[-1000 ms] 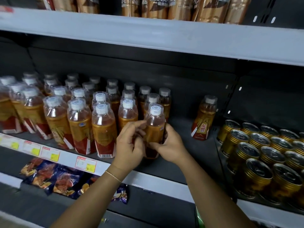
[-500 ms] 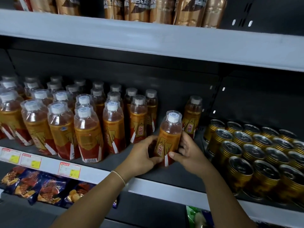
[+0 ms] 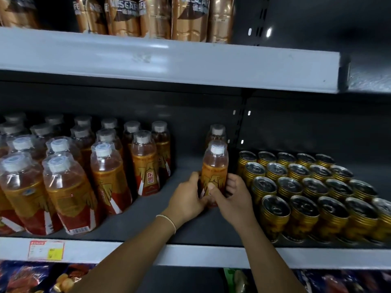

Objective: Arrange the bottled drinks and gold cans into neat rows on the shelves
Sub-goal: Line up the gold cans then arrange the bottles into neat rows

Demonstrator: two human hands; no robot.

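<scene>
Both hands, left hand and right hand, wrap around one bottle, squeezed beside gold cans, another bottle behind.

Red-and-yellow price tag bottom left — snack pkts below it, green pkt at btm centre.

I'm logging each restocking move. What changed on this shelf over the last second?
The left hand and right hand carried the bottle to the right, from the front of the main bottle group to a spot just in front of the lone bottle beside the gold cans. Both kept their grip throughout. The main bottle group and the gold cans stayed put.
</scene>
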